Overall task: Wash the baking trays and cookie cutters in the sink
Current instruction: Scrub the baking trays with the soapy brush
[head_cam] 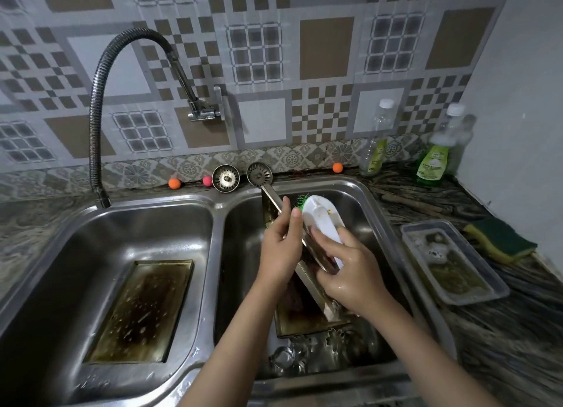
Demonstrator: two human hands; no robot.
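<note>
Hands busy over the right basin of the sink [374, 199], seen from the head camera. Left hand [278, 254] curled round the upper edge of a baking tray [310, 280], thumb near the top, holding it propped on edge. Right hand [350, 272] wrapped round the white back of a scrubbing brush [323, 220], green bristles pressed against the tray's face.

Tray tilted steeply, long axis running from far-left near the strainers down toward the near-right, lower end resting in the basin on what looks like a second tray [307, 321]. Probably stiff thin metal, light, but wet and soapy, so likely slippery; best gripped by the rolled rim, as now, with the low end braced against the basin floor.

Cookie cutters [304, 348] heaped at the near end of the same basin, small and probably sharp-edged; exact shapes hard to make out.

Another dark, stained tray [143, 309] lying flat in the left basin, long axis running near to far, open face up.

Soap dish, sponge and two bottles on the counter [502, 330] to the right.
</note>
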